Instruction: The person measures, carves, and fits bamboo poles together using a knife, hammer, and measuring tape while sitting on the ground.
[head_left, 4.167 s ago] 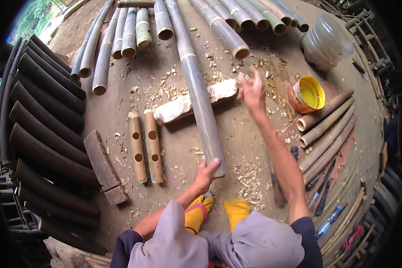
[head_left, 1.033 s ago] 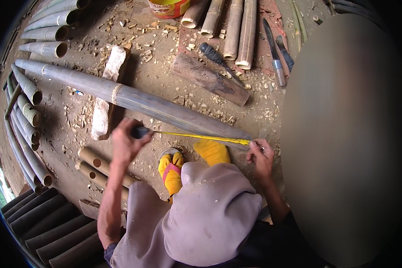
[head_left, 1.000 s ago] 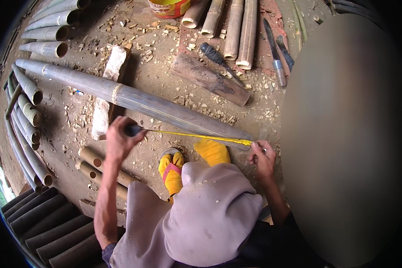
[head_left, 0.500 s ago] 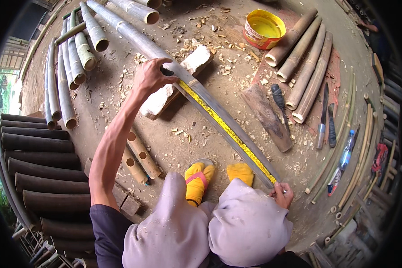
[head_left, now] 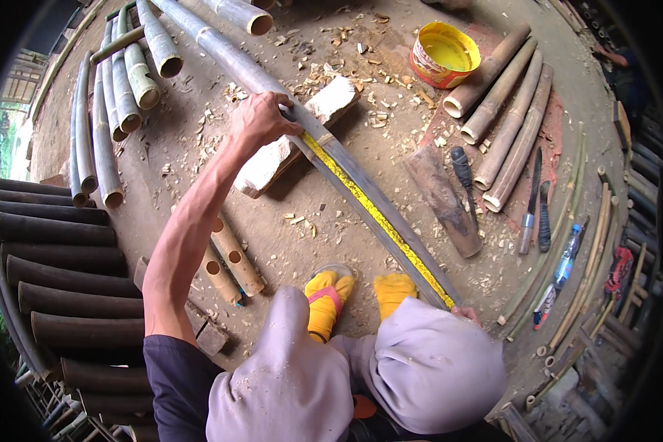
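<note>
Soft, even daylight fills the scene, brightest at the blown-out upper left. Shadows under the bamboo pole (head_left: 324, 140) look faint and short. Strong fisheye bending curves the edges into a black rim; the centre stays sharp.

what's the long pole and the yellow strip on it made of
Long pole: looks like bamboo, grey and weathered, with a node ring. Yellow strip: probably a flexible tape measure, metal or plastic unclear, stretched from the left hand to the right hand.
</note>
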Tool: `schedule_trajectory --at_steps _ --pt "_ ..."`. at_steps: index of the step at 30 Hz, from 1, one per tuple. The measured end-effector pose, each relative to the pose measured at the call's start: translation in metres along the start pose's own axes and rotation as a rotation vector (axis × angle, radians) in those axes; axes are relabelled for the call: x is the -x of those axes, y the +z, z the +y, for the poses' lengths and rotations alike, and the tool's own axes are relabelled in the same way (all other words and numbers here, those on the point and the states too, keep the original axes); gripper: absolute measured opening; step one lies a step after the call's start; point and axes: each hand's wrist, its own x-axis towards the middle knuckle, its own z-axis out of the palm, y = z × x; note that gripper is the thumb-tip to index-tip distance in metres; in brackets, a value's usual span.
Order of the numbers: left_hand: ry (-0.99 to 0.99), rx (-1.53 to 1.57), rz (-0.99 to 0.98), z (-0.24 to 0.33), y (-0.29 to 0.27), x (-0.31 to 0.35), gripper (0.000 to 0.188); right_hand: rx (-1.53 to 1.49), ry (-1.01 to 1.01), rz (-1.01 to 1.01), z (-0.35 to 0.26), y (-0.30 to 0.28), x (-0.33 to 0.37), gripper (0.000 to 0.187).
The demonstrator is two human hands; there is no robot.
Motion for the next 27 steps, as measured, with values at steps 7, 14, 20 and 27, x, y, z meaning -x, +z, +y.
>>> schedule_trajectory --at_steps 7,14,20,27 --pt "-0.024 -0.086 -0.010 0.008 -0.003 -0.006 0.051 0.031 -0.041 0.080 0.068 -0.004 -0.019 0.022" --pt "-0.031 -0.104 -0.029 0.008 -0.003 -0.008 0.057 0.123 -0.030 -0.069 0.006 -0.015 -0.015 0.025" --pt "-0.032 -0.104 -0.038 0.014 -0.007 -0.006 0.054 0.079 0.025 -0.185 0.004 -0.018 -0.020 0.028" --pt "-0.053 -0.127 -0.057 0.012 -0.006 -0.012 0.056 0.052 0.037 -0.241 0.009 -0.022 -0.025 0.029"
